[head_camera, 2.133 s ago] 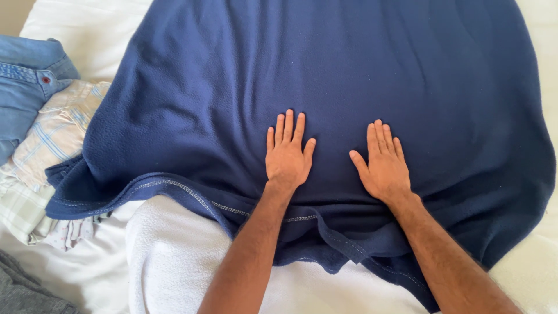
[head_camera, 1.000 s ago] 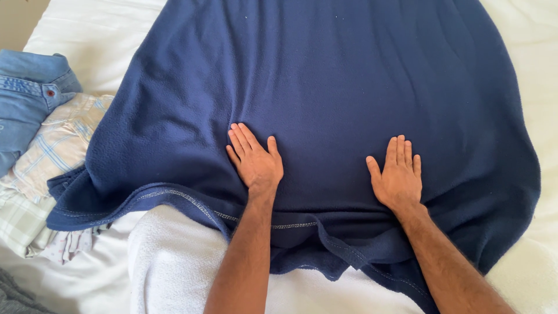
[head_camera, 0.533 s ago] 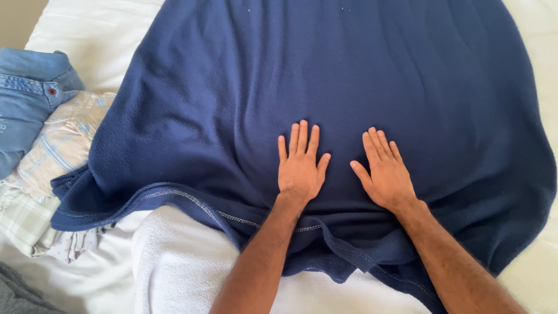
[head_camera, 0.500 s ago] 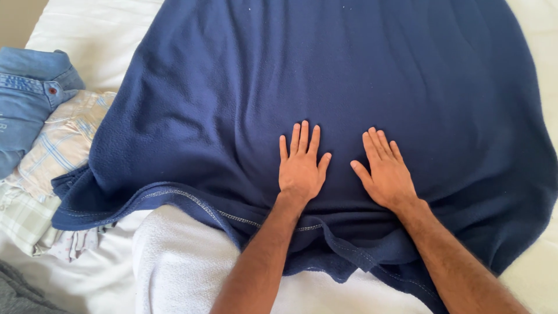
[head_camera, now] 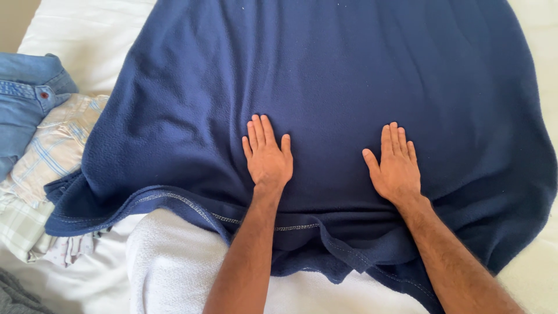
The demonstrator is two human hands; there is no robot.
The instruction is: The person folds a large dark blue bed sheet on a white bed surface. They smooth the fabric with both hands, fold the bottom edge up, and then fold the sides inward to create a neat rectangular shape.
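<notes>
1. White towel (head_camera: 174,267): nearest to you, lying on the bed (head_camera: 87,40) under your left forearm; the blanket's hem overlaps its far edge.
2. Navy fleece blanket (head_camera: 325,70): spread across the middle of the bed from just in front of you to the far edge of the view. Its near hem, with pale stitching, is rumpled and folded back on itself between your two forearms.
3. Your left hand (head_camera: 267,157): palm down on the blanket just beyond the hem, fingers straight and close together. Its grip is flat open and holds nothing.
4. Your right hand (head_camera: 396,166): palm down on the blanket, level with the left and well apart from it, thumb spread. Its grip is likewise flat open and holds nothing.
5. Pale checked cloth (head_camera: 52,157): crumpled at your left, beside the blanket; the blanket's left corner lies over part of it.
6. Blue jeans (head_camera: 26,99): farther left, at the frame edge, touching the checked cloth.
7. Containers: none in view; nothing lies on top of the blanket besides your hands.
</notes>
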